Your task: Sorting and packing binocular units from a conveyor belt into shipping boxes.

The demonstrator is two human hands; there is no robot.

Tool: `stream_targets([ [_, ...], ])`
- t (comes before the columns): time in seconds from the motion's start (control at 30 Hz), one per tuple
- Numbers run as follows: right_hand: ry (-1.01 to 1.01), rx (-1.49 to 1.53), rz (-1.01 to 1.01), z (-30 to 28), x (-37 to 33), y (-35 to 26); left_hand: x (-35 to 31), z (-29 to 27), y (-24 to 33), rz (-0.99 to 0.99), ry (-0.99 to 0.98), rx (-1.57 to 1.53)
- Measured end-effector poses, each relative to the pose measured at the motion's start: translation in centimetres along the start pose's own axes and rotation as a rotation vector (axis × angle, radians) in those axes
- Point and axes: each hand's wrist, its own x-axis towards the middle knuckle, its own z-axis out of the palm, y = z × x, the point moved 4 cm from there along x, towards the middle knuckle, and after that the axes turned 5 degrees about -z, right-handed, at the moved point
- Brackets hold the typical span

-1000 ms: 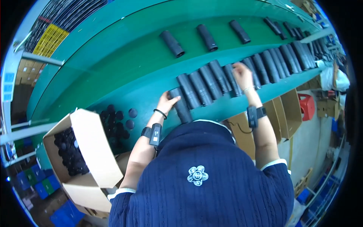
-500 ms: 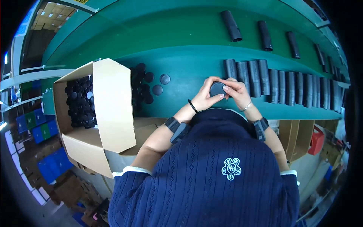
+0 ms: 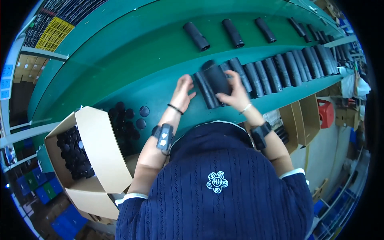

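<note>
Gripped in my right hand [image 3: 237, 93] is a black tube [image 3: 216, 78], raised and tilted over the left end of a row of similar black tubes [image 3: 262, 78]. It is slightly blurred. My left hand [image 3: 183, 93] is apart from it, to the left, with thumb and fingers parted and nothing visible in them. The nearest standing-in-row tube [image 3: 207, 92] lies between the two hands, partly behind the held one. Loose round black caps [image 3: 141, 123] are scattered on the green bench [image 3: 170, 76], to the left of my left forearm.
An open cardboard box [image 3: 100, 148] full of black caps [image 3: 74, 154] stands at the left. Several more tubes [image 3: 196, 37] lie spaced out on the green strip [image 3: 152, 44] beyond the bench. Another cardboard box [image 3: 307, 120] and a red container [image 3: 326, 114] are at the right.
My left hand has let go and moved left. My right hand now holds the tube alone, tilted by the row, where both hands held a capped end before. The view has turned rightward.
</note>
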Motion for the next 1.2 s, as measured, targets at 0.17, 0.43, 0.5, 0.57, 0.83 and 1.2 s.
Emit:
stream_targets([
  [0.17, 0.508, -0.887, -0.012, -15.6, -0.9, 4.4, 8.1, -0.2, -6.1, 0.176, 0.201, 0.773],
  [0.43, 0.457, -1.096, 0.17, -17.3, -0.7, 6.0, 7.4, -0.7, -4.6, 0.045, -0.006, 0.481],
  [0.5, 0.454, -1.216, 0.207, -15.7, -1.1, 6.8, 5.7, -0.7, -3.9, -0.006, -0.119, 0.278],
  [0.57, 0.44, -1.26, 0.214, -14.3, -1.2, 7.2, 4.7, -1.4, -3.6, -0.039, -0.127, 0.208],
  [0.83, 0.351, -1.145, 0.28, -14.2, -1.3, 8.5, 2.7, -1.5, -3.0, -0.031, -0.187, 0.063],
  [1.2, 0.121, -0.151, -0.006, -5.7, 0.6, 7.1, -2.6, -0.5, -0.6, 0.451, -0.337, 0.58],
])
